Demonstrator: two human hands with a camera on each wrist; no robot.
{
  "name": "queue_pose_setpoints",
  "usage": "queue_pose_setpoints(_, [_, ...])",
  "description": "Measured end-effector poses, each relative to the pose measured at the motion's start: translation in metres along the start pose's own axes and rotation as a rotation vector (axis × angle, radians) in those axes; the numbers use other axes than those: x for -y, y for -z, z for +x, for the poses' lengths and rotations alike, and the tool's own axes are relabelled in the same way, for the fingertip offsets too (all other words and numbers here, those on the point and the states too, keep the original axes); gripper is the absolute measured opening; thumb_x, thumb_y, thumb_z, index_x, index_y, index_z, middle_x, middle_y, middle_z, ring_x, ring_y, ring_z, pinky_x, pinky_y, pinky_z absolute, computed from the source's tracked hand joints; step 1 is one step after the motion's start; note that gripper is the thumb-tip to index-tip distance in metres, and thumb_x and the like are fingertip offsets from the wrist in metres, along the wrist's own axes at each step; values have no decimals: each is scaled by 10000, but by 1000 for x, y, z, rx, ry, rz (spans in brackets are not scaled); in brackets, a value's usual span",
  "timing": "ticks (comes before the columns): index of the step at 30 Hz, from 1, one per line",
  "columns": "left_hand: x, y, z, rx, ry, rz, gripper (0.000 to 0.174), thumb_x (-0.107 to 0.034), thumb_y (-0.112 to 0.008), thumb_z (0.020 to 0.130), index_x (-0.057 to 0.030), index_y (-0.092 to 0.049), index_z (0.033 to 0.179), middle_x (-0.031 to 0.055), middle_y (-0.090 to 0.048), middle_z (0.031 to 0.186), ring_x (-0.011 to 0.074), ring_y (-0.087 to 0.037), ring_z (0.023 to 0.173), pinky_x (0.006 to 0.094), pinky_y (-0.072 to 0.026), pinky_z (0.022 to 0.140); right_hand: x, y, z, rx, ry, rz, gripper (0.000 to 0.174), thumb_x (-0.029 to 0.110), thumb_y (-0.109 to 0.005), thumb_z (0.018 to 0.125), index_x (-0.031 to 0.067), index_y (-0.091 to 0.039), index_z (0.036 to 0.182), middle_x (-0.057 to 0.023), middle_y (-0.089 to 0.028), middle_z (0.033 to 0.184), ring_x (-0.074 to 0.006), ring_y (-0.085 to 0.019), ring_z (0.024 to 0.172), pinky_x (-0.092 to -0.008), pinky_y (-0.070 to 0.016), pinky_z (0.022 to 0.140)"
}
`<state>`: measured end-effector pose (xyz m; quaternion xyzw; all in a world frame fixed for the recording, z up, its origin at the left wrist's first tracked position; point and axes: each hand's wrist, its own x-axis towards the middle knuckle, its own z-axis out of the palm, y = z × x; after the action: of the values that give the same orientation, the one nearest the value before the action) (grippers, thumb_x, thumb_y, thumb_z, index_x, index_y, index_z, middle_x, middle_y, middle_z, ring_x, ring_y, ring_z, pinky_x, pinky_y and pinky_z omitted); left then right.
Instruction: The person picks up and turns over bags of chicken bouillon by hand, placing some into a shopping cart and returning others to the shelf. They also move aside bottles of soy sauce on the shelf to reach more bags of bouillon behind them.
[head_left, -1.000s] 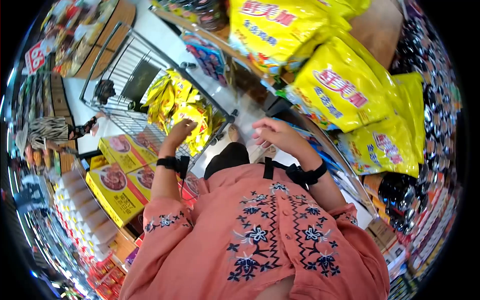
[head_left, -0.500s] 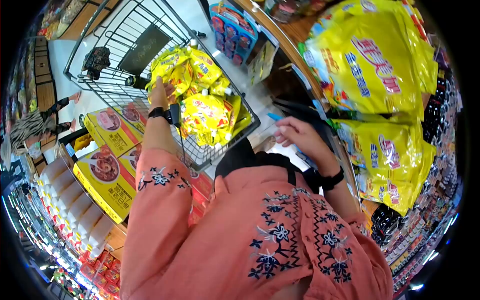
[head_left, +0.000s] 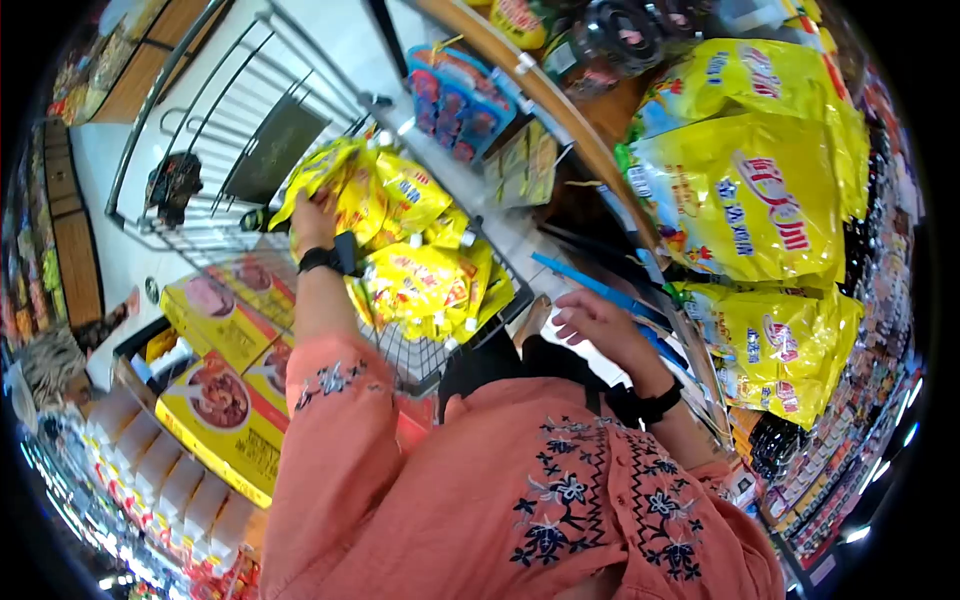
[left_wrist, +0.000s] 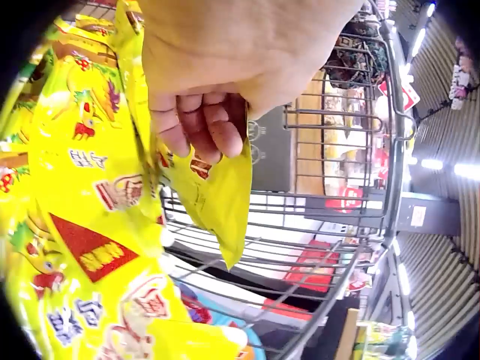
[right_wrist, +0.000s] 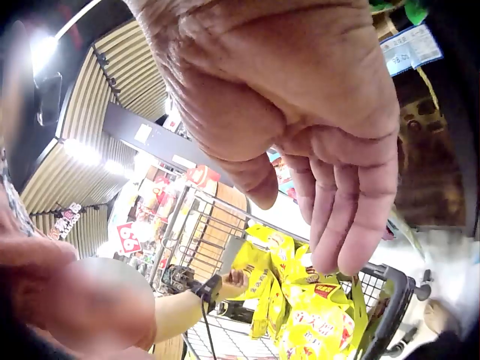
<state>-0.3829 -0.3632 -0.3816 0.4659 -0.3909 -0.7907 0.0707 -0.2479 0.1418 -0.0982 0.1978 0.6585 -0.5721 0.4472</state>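
Note:
My left hand (head_left: 315,215) reaches into a wire shopping cart (head_left: 500,310), its fingers curled round one yellow packet (left_wrist: 217,202). That packet's lower corner hangs below the fingers in the left wrist view. Beside it lies a pile of similar shiny yellow packets (head_left: 420,285) with red-and-white lettering; the left wrist view shows a chicken printed on them. White cap-like bits show among the pile. Near the shelf edge, my right hand (head_left: 600,325) hangs with loosely bent fingers, holding nothing. In the right wrist view its fingers (right_wrist: 352,195) overlap the cart behind.
Large yellow bags (head_left: 740,195) rest on the wooden shelf (head_left: 540,75) to the right. Yellow boxes (head_left: 225,400) with food pictures stand at the left of the cart. A dark bundle (head_left: 173,187) is at the cart's far left, and blue packs (head_left: 455,105) hang near the shelf.
My left hand has moved forward and left from before my body onto the pile and now grips a packet. The right hand stays near the shelf, still without anything in it.

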Motion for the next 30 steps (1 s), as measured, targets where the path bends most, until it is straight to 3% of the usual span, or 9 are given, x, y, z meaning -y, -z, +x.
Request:
queue_pose_setpoints(4, [-51,-2,23,347,-47,-201,329,-337,-475,1060,-53,-582,934,62,-636,806,216,-627,821,379,-521,857,-24,-2,5,73,81,65,329,245,-585,989,24,-595,1233,-61,-688,994,-126,-665,848,-274,-550,742])
queue_pose_setpoints(6, [-85,-43,-50,220,-225,-80,360,-298,-433,1072,-11,-601,931,72,-623,794,198,-603,809,319,-490,819,-16,-5,5,52,62,21,317,233,-583,988,21,-599,1223,-56,-680,974,-125,-662,831,-269,-546,730])
queue_pose_setpoints(10, [-128,-82,-187,222,-425,43,337,-322,-500,1059,-41,-574,887,45,-620,805,183,-625,836,320,-498,876,5,-12,-4,27,202,-122,317,219,-625,968,9,-596,1204,-46,-661,925,-108,-647,819,-260,-529,685])
queue_pose_setpoints(14, [-145,-99,-310,264,-562,114,320,-296,-533,1037,9,-614,982,49,-600,811,153,-568,780,315,-481,834,6,-23,-5,-21,463,-122,365,209,-666,947,-7,-575,1227,-65,-672,954,-103,-644,823,-252,-524,681])
queue_pose_setpoints(17, [-156,-93,-367,377,-656,131,305,-279,-541,1024,13,-619,985,53,-605,817,146,-565,775,316,-472,814,22,-33,-23,-51,636,-216,598,253,-730,900,-4,-477,1377,-165,-609,1259,-230,-621,1124,-335,-516,922])
queue_pose_setpoints(21, [-161,-103,-465,637,-632,192,289,-274,-539,1021,2,-619,989,58,-637,854,135,-568,753,318,-472,776,38,-41,-67,-254,1036,-501,870,311,-816,806,6,-366,1487,-223,-465,1462,-343,-480,1353,-401,-410,1098])
queue_pose_setpoints(24, [-138,-114,-531,738,-555,198,275,-273,-543,1024,-13,-621,979,46,-648,859,120,-568,737,300,-469,755,30,-39,-95,-321,1187,-480,986,355,-851,744,12,-334,1511,-240,-437,1476,-388,-417,1386,-414,-336,1151])
queue_pose_setpoints(25, [-134,-111,-541,793,-488,224,265,-283,-533,1036,-67,-601,899,36,-662,802,160,-657,829,370,-517,836,21,-35,-103,-325,1196,-465,1016,369,-863,729,15,-326,1516,-235,-428,1487,-383,-406,1396,-428,-336,1152])
queue_pose_setpoints(30, [-77,-121,-618,1067,-252,212,242,-287,-565,1027,-56,-632,1050,48,-690,876,167,-669,863,361,-523,824,-59,-15,-129,-376,1263,-352,999,398,-880,685,72,-390,1492,-220,-510,1409,-381,-475,1333,-433,-367,1117])
